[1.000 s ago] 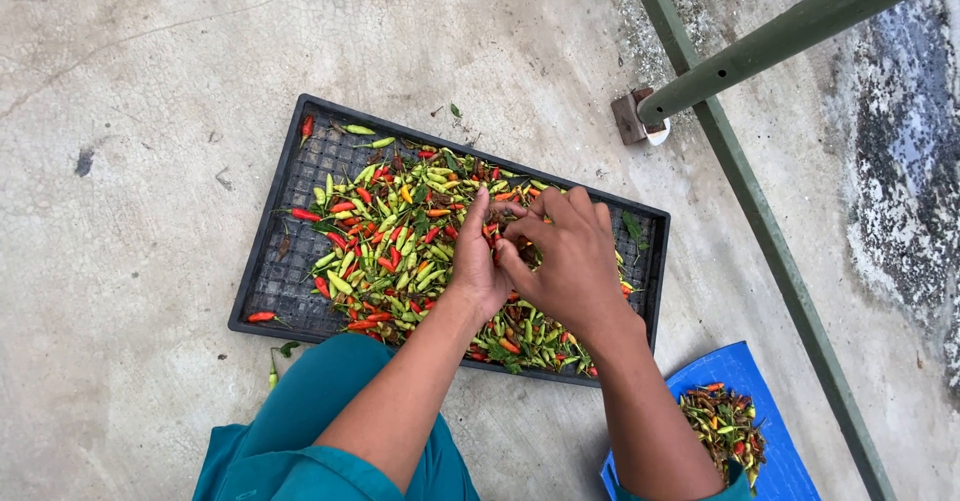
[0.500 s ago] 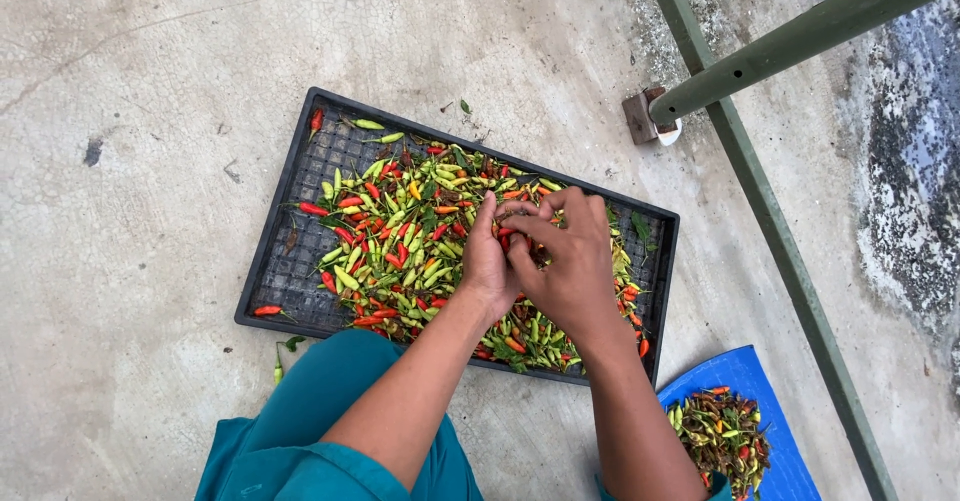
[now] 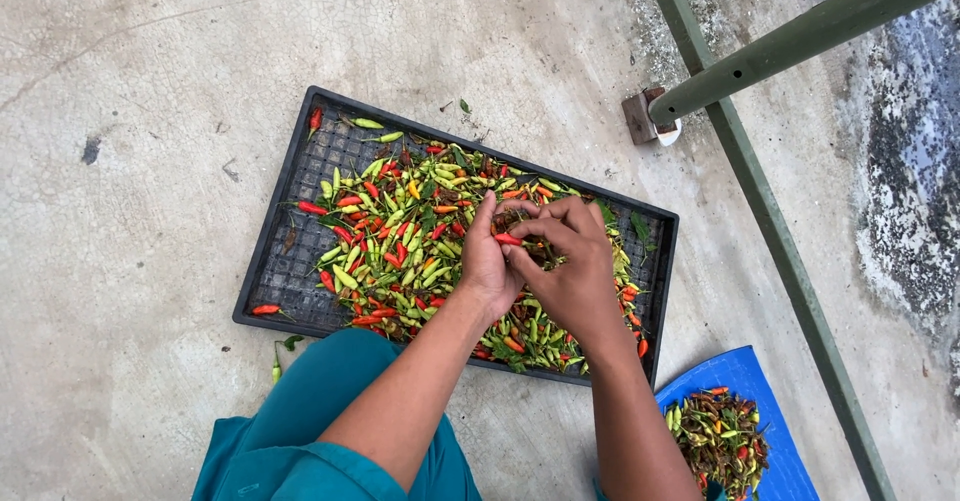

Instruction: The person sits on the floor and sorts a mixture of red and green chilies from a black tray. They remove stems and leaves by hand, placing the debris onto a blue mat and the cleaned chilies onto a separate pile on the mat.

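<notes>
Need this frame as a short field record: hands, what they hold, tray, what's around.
left hand: over tray, pinching a red chili with the right
right hand: fingers on same chili, curled over pile
tray: black mesh, on concrete floor, holds mixed red, green, orange chilies
blue sheet: lower right, small chili heap on it
stray chilies: on floor by tray's near-left edge
green bars: upper right

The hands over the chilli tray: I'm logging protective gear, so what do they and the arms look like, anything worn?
Both are bare: the left hand and right hand show no gloves, and I can see no rings or watch. The forearms are uncovered with no sleeves in view. Teal clothing shows at the bottom edge.
</notes>
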